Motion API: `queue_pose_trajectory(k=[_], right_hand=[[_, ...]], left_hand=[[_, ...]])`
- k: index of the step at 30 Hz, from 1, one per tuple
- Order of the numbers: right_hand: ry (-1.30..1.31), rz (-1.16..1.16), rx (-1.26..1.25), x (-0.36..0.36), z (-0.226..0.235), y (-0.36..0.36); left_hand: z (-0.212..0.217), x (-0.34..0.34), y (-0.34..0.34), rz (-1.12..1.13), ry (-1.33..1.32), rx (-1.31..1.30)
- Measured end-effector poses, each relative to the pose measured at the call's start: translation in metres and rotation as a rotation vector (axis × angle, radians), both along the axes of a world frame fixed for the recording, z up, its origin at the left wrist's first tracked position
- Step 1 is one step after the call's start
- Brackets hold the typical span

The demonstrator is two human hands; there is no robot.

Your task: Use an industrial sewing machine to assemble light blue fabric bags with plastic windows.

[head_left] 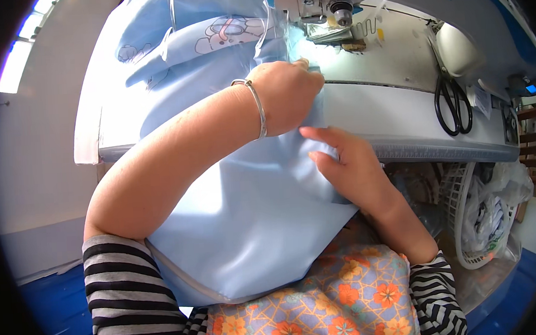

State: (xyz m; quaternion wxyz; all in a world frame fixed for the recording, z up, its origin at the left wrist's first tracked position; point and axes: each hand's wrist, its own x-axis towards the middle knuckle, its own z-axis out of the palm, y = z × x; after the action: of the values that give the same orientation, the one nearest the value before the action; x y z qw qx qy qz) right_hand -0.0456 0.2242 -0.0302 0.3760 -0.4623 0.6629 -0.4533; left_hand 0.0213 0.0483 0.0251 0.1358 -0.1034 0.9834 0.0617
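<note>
A large sheet of light-blue fabric [252, 211] runs from the sewing machine [393, 3] over the table's front edge and down onto my lap. Printed cartoon animals and clear plastic film show on its far folds. My left hand [288, 95], with a bracelet [258, 106] at the wrist, is curled closed over the fabric's right edge, just in front of the lit needle area; its fingertips are partly hidden. Nearer to me, my right hand [351, 165] is beside the hanging fabric, thumb and forefinger apart. Its other fingers are out of sight.
Black-handled scissors [453, 101] lie on the white sewing table [393, 114] at the right, beside a pale rounded object [457, 48]. Below the table's right end, a white plastic basket [461, 217] holds bags and scraps. A floral apron [326, 311] covers my lap.
</note>
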Motion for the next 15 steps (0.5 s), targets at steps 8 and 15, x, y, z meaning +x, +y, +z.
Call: queue_pose_trajectory(k=[8,15], right_hand=[[0.124,-0.006,-0.051,0.002,-0.002,-0.019],[-0.075,-0.056,-0.019,0.000,-0.001,-0.022]], left_hand=[[0.006,-0.010,-0.008,-0.027,-0.094,-0.095],[-0.003,-0.004,-0.012,-0.085,-0.003,-0.068]])
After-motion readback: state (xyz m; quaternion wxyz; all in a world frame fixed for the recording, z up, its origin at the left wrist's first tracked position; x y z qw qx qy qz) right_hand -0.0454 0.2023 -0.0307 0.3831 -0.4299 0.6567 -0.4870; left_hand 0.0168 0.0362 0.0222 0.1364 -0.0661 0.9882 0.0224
